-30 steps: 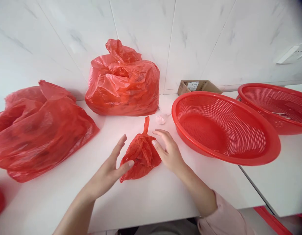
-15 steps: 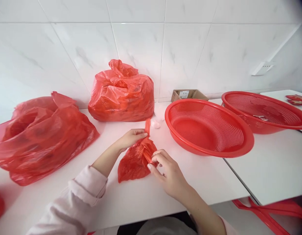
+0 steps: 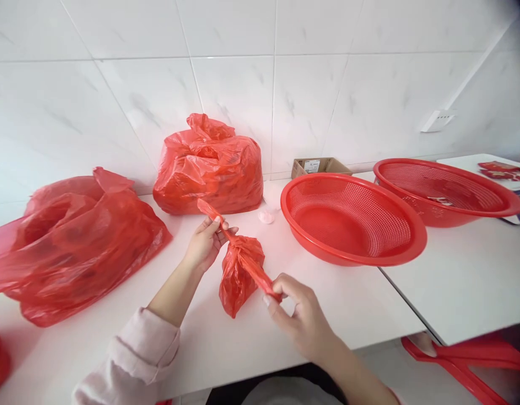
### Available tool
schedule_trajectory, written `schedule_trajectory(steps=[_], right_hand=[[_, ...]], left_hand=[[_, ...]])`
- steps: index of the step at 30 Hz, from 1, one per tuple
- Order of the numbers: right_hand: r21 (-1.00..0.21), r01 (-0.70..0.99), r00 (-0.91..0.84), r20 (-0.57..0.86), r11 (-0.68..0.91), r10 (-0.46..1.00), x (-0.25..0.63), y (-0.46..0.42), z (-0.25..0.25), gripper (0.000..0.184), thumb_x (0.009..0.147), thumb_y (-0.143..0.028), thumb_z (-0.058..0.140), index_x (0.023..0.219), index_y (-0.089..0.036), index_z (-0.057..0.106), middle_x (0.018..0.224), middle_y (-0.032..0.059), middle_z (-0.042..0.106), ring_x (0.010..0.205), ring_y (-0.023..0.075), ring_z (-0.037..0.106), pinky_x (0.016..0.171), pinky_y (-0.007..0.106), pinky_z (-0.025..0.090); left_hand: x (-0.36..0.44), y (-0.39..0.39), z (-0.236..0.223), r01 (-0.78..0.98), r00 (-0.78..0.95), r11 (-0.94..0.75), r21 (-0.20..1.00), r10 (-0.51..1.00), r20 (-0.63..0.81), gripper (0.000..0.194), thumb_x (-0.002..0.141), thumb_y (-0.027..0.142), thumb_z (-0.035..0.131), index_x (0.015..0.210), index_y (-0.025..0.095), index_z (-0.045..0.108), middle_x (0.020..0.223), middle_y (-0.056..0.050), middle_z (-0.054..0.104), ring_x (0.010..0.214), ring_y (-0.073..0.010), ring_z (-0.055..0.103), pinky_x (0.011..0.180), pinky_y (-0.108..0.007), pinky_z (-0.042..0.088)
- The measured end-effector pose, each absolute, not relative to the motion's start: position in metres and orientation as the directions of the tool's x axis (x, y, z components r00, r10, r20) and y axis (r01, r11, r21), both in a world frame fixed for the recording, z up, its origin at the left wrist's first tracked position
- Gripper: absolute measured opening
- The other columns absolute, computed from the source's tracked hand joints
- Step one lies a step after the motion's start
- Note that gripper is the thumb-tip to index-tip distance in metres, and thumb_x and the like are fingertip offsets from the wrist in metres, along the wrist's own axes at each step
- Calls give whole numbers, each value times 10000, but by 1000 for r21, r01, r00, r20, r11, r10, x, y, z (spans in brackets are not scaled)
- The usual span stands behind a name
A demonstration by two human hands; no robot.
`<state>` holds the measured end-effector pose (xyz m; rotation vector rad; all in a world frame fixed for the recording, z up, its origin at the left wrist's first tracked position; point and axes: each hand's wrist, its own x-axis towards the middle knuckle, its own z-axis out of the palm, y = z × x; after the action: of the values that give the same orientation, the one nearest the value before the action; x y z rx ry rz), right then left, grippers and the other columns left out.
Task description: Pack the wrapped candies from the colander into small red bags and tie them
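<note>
A small red plastic bag (image 3: pixel 238 278) hangs bunched above the white table, with its two handles drawn out into twisted strips. My left hand (image 3: pixel 206 244) is shut on the strip that runs up and to the left. My right hand (image 3: pixel 299 315) pinches the other strip between fingers and thumb, low to the right of the bag. The bag's knot area sits between my hands, and its contents, if any, are hidden.
A full tied red bag (image 3: pixel 209 171) and a loose red bag (image 3: pixel 78 247) lie on the white table (image 3: pixel 352 306). A red colander (image 3: pixel 287 211) and a second red basket (image 3: pixel 437 169) stand right, beyond a cardboard box (image 3: pixel 312 167) and pale scrap (image 3: pixel 266 216).
My hands have moved from lying open beside the small bag to gripping its handles, pulling them apart and twisting them. The head view has also shifted, moving the background objects.
</note>
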<state>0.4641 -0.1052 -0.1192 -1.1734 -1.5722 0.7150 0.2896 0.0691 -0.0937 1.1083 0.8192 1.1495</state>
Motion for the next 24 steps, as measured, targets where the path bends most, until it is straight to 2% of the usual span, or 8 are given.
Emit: schedule_trajectory(steps=[3,6,9,12,15,18,21,24], right_hand=[[-861,310,15,428,402,904,478,-93,-86,166,910,-262,551,768,-205,484,791,-2,533,692,117,490,647,257,431],[-843,280,73,496,459,866,482,-71,-53,212,895,-319,601,755,-204,491,776,-8,523,662,106,492,583,235,430],[-903,163,75,412,396,908,480,-45,-34,275,865,-378,639,740,-207,463,656,-46,486,556,95,508,525,230,448],[-951,68,36,305,302,952,476,-22,-29,272,827,-388,673,782,-209,473,646,-55,533,558,118,586,532,249,492],[-921,189,64,358,341,931,469,-13,-28,218,824,-326,665,766,-206,493,661,-53,550,603,112,576,581,249,478],[-832,351,10,462,429,887,461,-16,-27,168,842,-298,654,764,-209,535,731,-47,607,700,111,582,704,267,469],[-725,455,-111,530,517,841,461,-22,-32,123,916,-352,590,931,-231,604,938,-4,680,933,151,616,869,320,447],[-662,583,-148,485,472,862,469,-23,-46,258,1003,-411,417,1094,-227,575,934,35,671,897,177,616,779,319,446]], left_hand=[[297,54,-76,-209,326,-1,978,943,71,278,847,425,618,807,200,461,624,101,444,485,-46,455,752,-285,517],[305,37,-57,-14,431,-46,999,901,48,246,859,389,634,787,178,530,584,89,443,460,-48,344,581,-216,432],[309,21,-46,187,532,-89,978,846,-25,252,852,367,642,732,148,605,582,51,448,507,-79,357,480,-213,284],[306,10,-42,281,633,-113,953,769,-95,302,903,388,534,761,154,660,594,36,409,549,-112,357,515,-244,298],[302,4,-43,278,727,-148,949,678,-107,392,950,416,411,756,174,650,618,26,374,604,-138,364,606,-281,359],[304,2,-49,334,717,-185,924,686,-122,391,899,472,521,635,184,536,611,24,383,575,-130,337,556,-277,326],[307,2,-55,354,650,-202,913,755,-84,429,870,511,559,598,199,446,581,27,373,540,-125,332,496,-267,279],[307,3,-56,317,593,-217,923,805,-15,493,917,540,470,566,204,386,575,23,357,550,-129,364,526,-271,315]])
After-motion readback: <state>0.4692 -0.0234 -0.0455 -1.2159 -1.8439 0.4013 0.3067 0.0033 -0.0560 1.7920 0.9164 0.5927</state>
